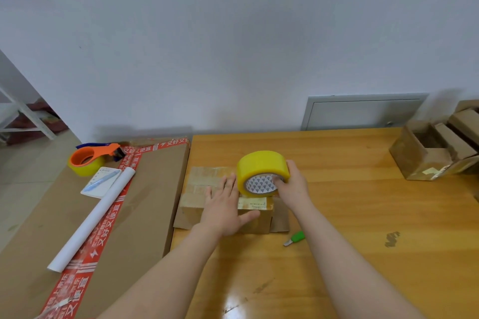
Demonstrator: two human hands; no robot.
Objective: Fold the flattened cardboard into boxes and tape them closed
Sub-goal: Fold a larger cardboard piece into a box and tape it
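— Where was the box (198, 189)?
— On the counter (350, 215), left side. The left hand (223, 204) lay flat on top, grip wide, likely pinning the flaps.
— And the right hand (291, 182)?
— Its grip held the yellow tape roll (259, 166) on edge at the box's right end, probably to lay tape.

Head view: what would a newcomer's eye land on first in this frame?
The bright yellow tape roll stands out first, upright on the cardboard box at the middle of the wooden table, gripped by the right hand. The left hand presses flat on the box top beside it. An orange tape dispenser lies on the large brown carton at left.
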